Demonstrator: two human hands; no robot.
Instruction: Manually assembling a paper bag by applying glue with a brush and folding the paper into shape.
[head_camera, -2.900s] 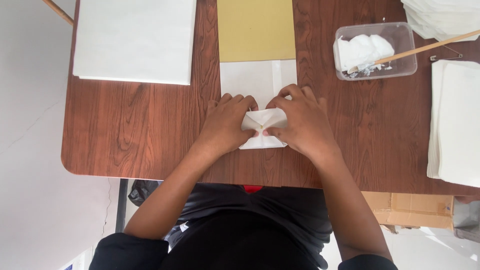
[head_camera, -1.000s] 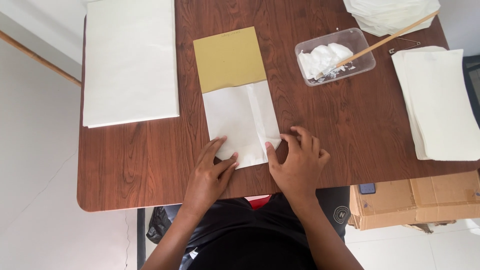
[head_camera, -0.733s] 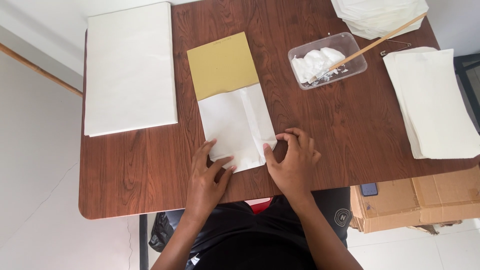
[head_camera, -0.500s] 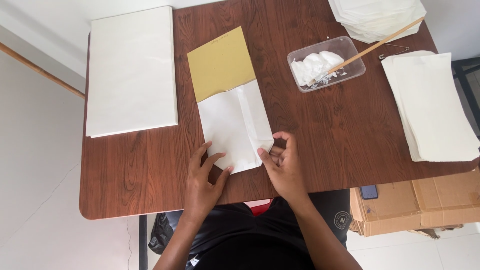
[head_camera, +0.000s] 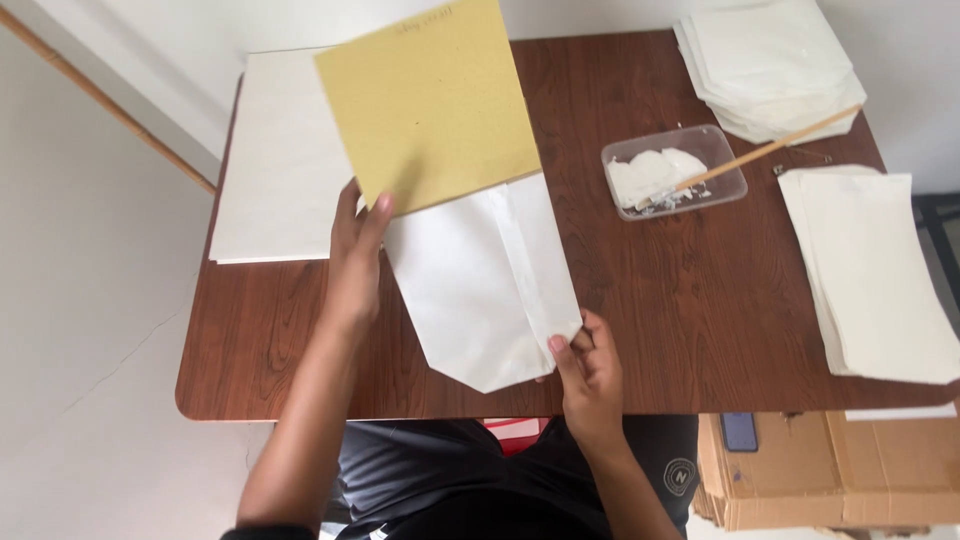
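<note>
The white paper bag (head_camera: 483, 280) was held lifted above the brown table (head_camera: 680, 300), with a yellow card sheet (head_camera: 432, 95) sticking out of its open far end. Its long axis ran from the near table edge, where the folded, pointed bottom sat, away and slightly to the left toward the far edge. The left hand (head_camera: 355, 245) gripped the lower left corner of the yellow card sheet where it met the bag mouth, thumb on top, fingers behind. The right hand (head_camera: 585, 365) pinched the bag's near right corner between thumb and fingers. The hands were well apart, one at each end of the long axis, the left farther out and the right close to the body. To the left lay a stack of white sheets (head_camera: 275, 160). To the right stood a clear tub of white paste (head_camera: 672, 172) with a wooden stick (head_camera: 770, 150), and more finished white bags (head_camera: 870, 270) lay beyond.
</note>
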